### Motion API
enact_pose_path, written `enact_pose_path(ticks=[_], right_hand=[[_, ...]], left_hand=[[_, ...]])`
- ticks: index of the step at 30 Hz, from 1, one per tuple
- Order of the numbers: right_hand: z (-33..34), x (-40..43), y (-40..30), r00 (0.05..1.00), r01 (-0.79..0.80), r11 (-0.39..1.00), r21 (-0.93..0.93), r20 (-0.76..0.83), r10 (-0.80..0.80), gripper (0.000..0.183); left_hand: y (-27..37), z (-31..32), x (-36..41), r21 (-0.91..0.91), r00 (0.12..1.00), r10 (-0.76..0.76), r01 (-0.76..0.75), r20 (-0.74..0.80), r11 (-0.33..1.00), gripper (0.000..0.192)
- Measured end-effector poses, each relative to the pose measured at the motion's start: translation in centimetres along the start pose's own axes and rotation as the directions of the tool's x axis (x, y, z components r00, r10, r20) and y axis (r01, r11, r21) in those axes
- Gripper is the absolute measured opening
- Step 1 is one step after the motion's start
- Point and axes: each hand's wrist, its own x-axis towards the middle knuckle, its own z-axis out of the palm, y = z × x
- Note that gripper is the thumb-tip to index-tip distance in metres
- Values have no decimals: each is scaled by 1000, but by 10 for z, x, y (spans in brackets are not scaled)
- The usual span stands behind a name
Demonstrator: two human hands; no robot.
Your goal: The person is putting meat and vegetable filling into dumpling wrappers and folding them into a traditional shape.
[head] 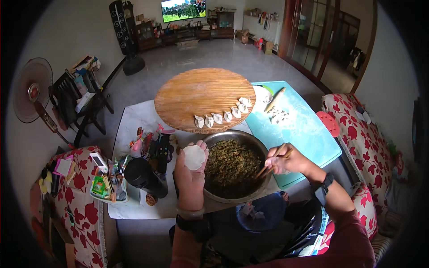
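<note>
On the palm of my left hand (192, 174) lies a round, pale dough wrapper (194, 157), to the left of a wide steel bowl (234, 201). Chopped dark green filling (234, 160) fills much of the bowl. My right hand (285, 159) grips a pair of wooden chopsticks (264, 171), whose tips reach into the filling at the bowl's right side. Beyond the bowl, several folded dumplings (217, 118) stand in a curved row along the near right edge of a round slatted tray (204, 90).
A turquoise mat (301, 134) at right holds a rolling pin (276, 99), dough pieces (279, 115) and flour. Left of my left hand stand a black cylindrical container (144, 176), remote controls (163, 150) and a filled basket (109, 197). A lined bin (261, 214) sits below the table edge.
</note>
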Motion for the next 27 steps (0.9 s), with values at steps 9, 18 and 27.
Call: enact_pose_path(ticks=[9, 18, 27], right_hand=[[11, -2, -19, 971, -73, 996, 51, -223, 83, 16], [-14, -5, 37, 955, 89, 996, -24, -281, -92, 12], [-6, -13, 49, 799, 298, 947, 119, -575, -179, 23]], left_hand=[[-13, -10, 10, 53, 999, 34, -34, -5, 998, 38], [-30, -2, 16, 118, 999, -8, 14, -48, 993, 40], [-35, -3, 13, 236, 986, 67, -29, -156, 971, 37]])
